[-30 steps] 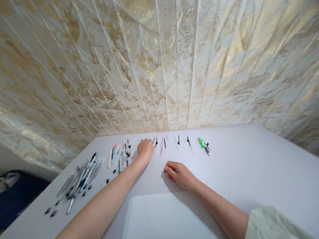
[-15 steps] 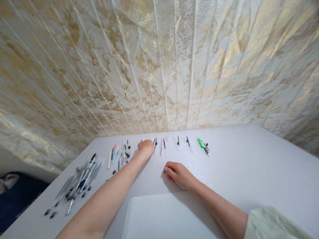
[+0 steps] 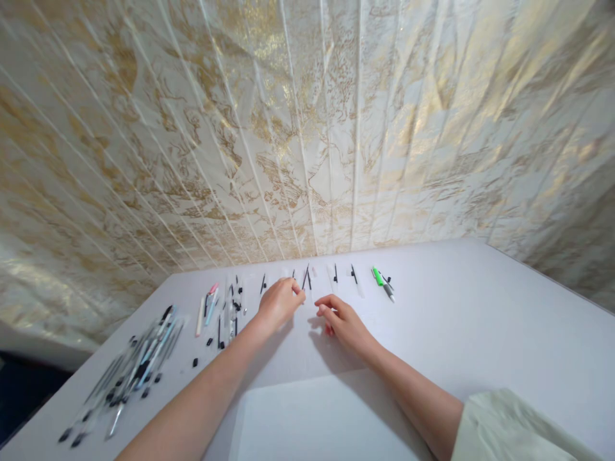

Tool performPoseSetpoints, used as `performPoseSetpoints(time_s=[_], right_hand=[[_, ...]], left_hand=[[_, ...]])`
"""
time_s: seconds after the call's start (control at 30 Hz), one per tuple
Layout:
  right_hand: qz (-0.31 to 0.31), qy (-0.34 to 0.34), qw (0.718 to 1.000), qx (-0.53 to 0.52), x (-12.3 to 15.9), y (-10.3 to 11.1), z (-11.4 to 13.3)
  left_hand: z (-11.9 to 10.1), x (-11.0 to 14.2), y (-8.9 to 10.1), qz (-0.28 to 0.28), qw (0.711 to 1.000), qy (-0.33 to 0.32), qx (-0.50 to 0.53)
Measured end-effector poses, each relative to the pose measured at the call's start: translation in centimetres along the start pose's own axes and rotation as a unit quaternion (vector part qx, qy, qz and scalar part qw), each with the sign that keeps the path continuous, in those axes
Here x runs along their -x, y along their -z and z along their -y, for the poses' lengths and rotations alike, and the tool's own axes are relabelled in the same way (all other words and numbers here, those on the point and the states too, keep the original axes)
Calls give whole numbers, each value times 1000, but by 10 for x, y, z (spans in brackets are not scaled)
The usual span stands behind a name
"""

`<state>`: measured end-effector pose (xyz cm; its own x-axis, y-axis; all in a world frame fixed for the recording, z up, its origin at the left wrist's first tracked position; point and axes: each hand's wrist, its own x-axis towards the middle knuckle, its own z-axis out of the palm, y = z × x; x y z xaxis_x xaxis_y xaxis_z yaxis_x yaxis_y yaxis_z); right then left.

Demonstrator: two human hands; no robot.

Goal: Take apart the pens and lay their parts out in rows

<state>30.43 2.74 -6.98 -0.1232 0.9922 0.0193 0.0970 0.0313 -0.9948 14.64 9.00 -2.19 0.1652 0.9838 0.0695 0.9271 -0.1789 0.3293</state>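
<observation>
My left hand is above the row of pen parts, with thumb and fingertips pinched together. A thin dark pen refill stands up from its fingertips; its lower end is hidden by the fingers. Just right of that, another dark refill lies on the table. My right hand rests close by, fingers loosely bent, thumb and forefinger slightly apart with nothing between them. Farther right are two clear pen barrels with dark refills beside them.
A green and grey pen lies at the right end of the row. Pink and light-blue pen pieces and black caps are left. A pile of pens covers the left side. A white sheet lies in front; a patterned curtain hangs behind.
My left hand has drawn back toward me from the row, bringing a dark refill up in its fingers. My right hand has risen a little and its fingers have opened. The view has shifted slightly right.
</observation>
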Motion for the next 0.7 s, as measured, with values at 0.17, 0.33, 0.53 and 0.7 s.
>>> performPoseSetpoints(time_s=[0.17,0.33,0.53,0.7], right_hand=[[-53,0,992,-118,-6,9,4],[-20,27,998,-45,-6,14,1],[0,96,989,115,-2,16,3],[37,111,985,127,2,11,3]], left_hand=[[-24,45,-28,-8,973,-86,216],[-27,53,-41,28,947,-77,309],[-14,45,-26,-23,883,-35,468],[-9,40,-24,27,845,-42,532]])
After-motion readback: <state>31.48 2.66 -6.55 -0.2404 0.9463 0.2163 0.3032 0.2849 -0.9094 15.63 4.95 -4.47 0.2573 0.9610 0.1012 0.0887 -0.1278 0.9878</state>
